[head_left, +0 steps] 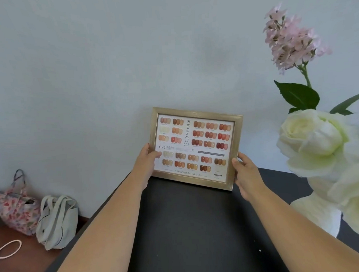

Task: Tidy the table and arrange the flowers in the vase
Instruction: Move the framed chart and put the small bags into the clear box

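A gold picture frame [197, 148] showing a chart of nail colour samples stands upright at the far edge of the black table [191, 228], near the pale wall. My left hand [147, 158] grips its left side, thumb on the glass. My right hand [244, 174] holds its lower right corner. At the right, large white flowers [314, 141] fill the near view, and a pink flower [292, 40] on a green stem rises above them. The white vase [320, 211] under the blooms is mostly hidden.
Left of the table, on a reddish-brown surface below, lie a floral cloth bag [16, 209], a white tote bag [58, 219] and a loop of white cord [5, 249]. The table's left edge runs diagonally beside my left arm.
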`<state>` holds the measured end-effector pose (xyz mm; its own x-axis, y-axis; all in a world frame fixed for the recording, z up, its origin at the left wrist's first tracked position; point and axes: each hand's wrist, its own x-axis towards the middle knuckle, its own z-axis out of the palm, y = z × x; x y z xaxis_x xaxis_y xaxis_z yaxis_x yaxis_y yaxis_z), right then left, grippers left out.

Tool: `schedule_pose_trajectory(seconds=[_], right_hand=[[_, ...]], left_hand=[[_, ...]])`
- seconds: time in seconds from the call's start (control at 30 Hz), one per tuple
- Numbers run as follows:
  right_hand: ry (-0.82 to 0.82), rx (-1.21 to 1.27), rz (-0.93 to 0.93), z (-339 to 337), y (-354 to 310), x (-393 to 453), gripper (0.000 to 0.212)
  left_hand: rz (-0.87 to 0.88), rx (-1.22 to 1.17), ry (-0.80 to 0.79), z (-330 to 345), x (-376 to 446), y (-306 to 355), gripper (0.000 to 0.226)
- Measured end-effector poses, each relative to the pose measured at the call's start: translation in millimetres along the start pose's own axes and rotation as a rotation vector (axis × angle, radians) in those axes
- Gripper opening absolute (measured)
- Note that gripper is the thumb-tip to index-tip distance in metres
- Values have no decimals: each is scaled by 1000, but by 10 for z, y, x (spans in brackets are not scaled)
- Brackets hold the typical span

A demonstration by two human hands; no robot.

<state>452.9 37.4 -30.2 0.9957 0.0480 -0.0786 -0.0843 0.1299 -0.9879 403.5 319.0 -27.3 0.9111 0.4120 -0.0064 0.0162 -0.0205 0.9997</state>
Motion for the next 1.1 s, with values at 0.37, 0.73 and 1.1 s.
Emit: schedule_pose_trajectory(seconds=[0.37, 0.73, 1.1], right_hand=[[56, -73, 21, -4, 15, 1, 30], [199, -223, 14, 5, 332, -228, 45], [131, -321, 72, -149, 288, -551, 57]], left_hand=[[-3, 113, -25, -25, -137, -60, 56], [-2, 361, 144, 80, -351, -316, 93], [13, 481, 108, 50, -798, -380, 84]])
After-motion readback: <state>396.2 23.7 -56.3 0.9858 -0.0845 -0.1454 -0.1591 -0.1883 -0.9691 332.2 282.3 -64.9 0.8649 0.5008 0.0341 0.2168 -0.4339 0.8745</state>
